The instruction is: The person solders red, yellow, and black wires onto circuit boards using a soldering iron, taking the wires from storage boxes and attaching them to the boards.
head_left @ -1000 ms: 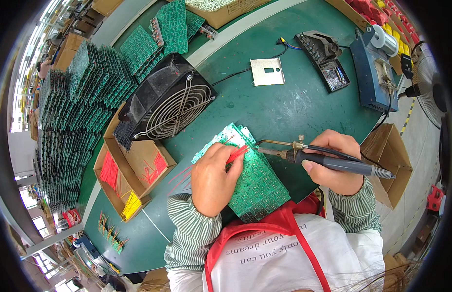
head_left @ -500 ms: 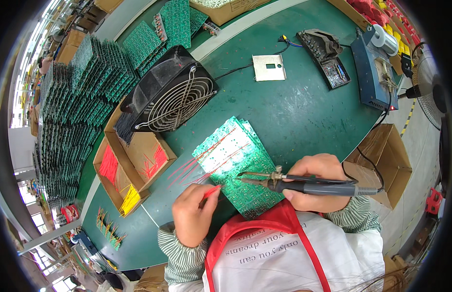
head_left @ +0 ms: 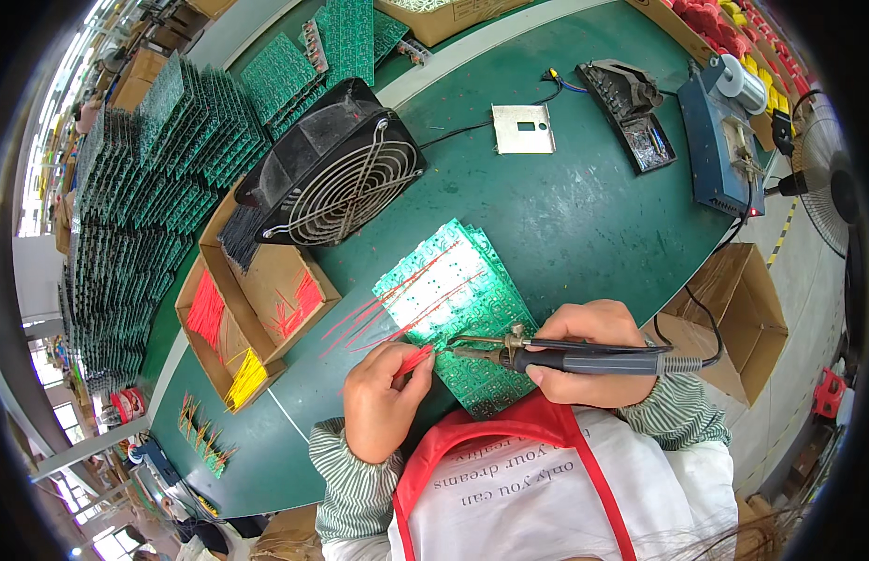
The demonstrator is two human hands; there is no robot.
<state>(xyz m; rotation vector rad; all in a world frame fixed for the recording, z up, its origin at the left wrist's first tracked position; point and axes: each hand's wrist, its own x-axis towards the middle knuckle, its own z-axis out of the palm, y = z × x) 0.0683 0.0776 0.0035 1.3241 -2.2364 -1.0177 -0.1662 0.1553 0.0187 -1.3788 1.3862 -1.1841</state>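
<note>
A small stack of green circuit boards (head_left: 495, 309) lies on the table in front of me, and several red wires (head_left: 383, 309) trail off the left side of its top board. My left hand (head_left: 383, 397) is closed at the board's left edge, pinching a bundle of red wires (head_left: 415, 359) between thumb and fingers. From the right, my right hand (head_left: 591, 351) grips a soldering iron (head_left: 603, 362) with a thin feed tube clamped along it. Its tip is over the board, close to the ends of the held wires; whether they touch I cannot tell.
Beyond the boards stands a black fan (head_left: 345, 173). A cardboard tray (head_left: 257, 327) of red, yellow and black wires is at left, beside tall board stacks (head_left: 135, 206). Far right are a blue soldering station (head_left: 719, 140), a dark tip-cleaning holder (head_left: 631, 117) and an open carton (head_left: 747, 318).
Both hands have shifted: the left one a little right and up, the iron a little left. The iron's tip and the held wire ends are now closer together. The view has tilted slightly.
</note>
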